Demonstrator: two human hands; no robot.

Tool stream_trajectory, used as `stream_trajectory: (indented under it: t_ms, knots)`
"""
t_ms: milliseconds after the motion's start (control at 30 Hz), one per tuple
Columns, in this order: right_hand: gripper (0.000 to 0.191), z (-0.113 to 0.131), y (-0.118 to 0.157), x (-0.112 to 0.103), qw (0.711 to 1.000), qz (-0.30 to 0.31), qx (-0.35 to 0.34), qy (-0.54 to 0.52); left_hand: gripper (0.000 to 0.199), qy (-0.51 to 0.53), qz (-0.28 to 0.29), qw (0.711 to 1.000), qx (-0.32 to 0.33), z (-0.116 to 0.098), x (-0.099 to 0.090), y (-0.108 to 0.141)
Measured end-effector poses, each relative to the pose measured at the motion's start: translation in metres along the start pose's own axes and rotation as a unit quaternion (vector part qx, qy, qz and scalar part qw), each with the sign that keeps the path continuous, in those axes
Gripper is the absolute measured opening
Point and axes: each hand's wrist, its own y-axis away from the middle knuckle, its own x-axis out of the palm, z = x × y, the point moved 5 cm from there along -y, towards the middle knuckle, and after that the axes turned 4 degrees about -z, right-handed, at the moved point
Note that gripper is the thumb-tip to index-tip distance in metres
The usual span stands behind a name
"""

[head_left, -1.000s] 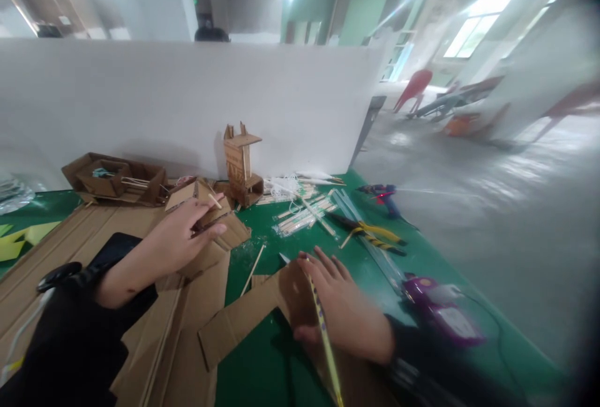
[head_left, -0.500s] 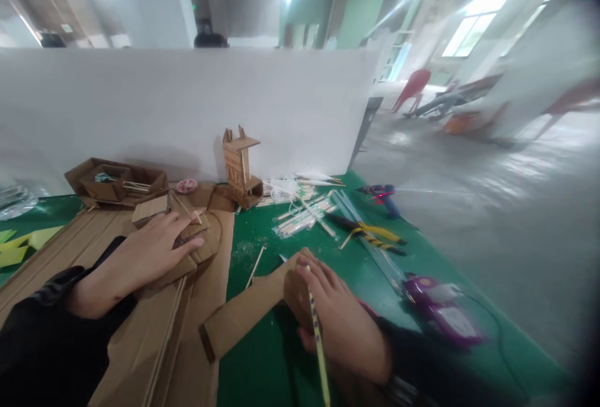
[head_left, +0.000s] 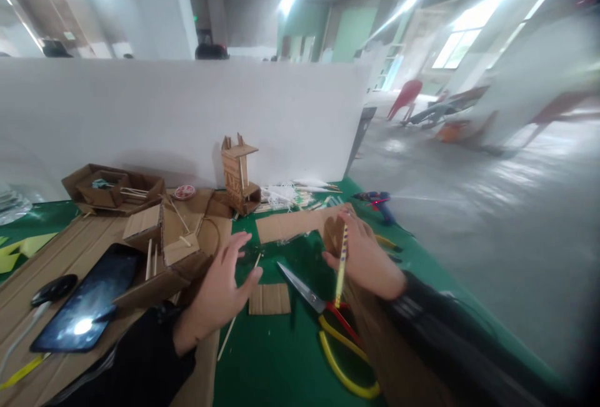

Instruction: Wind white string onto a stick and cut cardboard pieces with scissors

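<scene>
My left hand (head_left: 218, 291) hovers with its fingers apart and nothing in them, beside a small cardboard rectangle (head_left: 270, 299) and a thin wooden stick (head_left: 227, 338) on the green table. My right hand (head_left: 370, 260) grips a yellow patterned pencil (head_left: 342, 263) together with a piece of cardboard (head_left: 332, 233). Behind the fingers, a cardboard strip (head_left: 290, 224) stretches leftward. Scissors with yellow and red handles (head_left: 344, 338) lie partly spread below my right hand. Left of my left hand stands a cardboard model (head_left: 180, 247) with sticks on it.
A phone (head_left: 89, 301) lies on cardboard sheets at the left. Farther back are a cardboard box (head_left: 112, 189), a tall cardboard structure (head_left: 240, 175), bundled sticks and a glue gun (head_left: 376, 205). A white partition (head_left: 164, 116) closes off the table's back.
My left hand has come off the cardboard model and moved right and toward me. My right hand has moved away and right with the cardboard and pencil, uncovering the scissors and small cardboard rectangle.
</scene>
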Motion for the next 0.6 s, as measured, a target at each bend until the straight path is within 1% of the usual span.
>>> stream_trajectory:
  t_ms: [33, 100, 167, 233, 300, 333, 433, 500, 567, 600]
  knots:
    - [0.083, -0.002, 0.000, 0.004, 1.000, 0.007, -0.002, -0.001, 0.057, 0.062, -0.003, 0.997, -0.051, 0.008, 0.012, 0.000]
    - [0.083, -0.004, 0.002, 0.012, 1.000, 0.020, -0.009, -0.005, 0.064, 0.196, 0.012, 0.972, -0.126, 0.021, 0.034, -0.001]
    - [0.083, -0.004, 0.006, 0.019, 0.999, 0.034, -0.015, -0.006, 0.069, 0.299, 0.005, 0.939, -0.172, 0.029, 0.046, -0.006]
    - [0.083, -0.003, 0.010, 0.025, 0.999, 0.051, -0.009, 0.006, 0.069, 0.355, 0.003, 0.913, -0.200, 0.035, 0.054, -0.012]
    - [0.080, 0.001, 0.015, 0.028, 0.997, 0.067, -0.013, 0.024, 0.066, 0.373, 0.004, 0.903, -0.212, 0.038, 0.059, -0.017]
    - [0.075, 0.007, 0.018, 0.027, 0.996, 0.076, -0.029, 0.031, 0.065, 0.375, 0.004, 0.902, -0.215, 0.039, 0.060, -0.018]
    - [0.051, 0.035, 0.028, 0.020, 0.985, 0.120, -0.125, 0.018, 0.062, 0.380, -0.003, 0.899, -0.215, 0.042, 0.063, -0.017]
    - [0.035, 0.053, 0.033, 0.011, 0.974, 0.154, -0.166, -0.012, 0.061, 0.386, -0.010, 0.898, -0.213, 0.042, 0.063, -0.015]
    - [0.030, 0.061, 0.030, -0.002, 0.971, 0.165, -0.165, -0.045, 0.060, 0.392, -0.016, 0.895, -0.212, 0.042, 0.062, -0.013]
    - [0.031, 0.059, 0.024, -0.011, 0.974, 0.155, -0.151, -0.061, 0.060, 0.395, -0.019, 0.894, -0.212, 0.042, 0.062, -0.013]
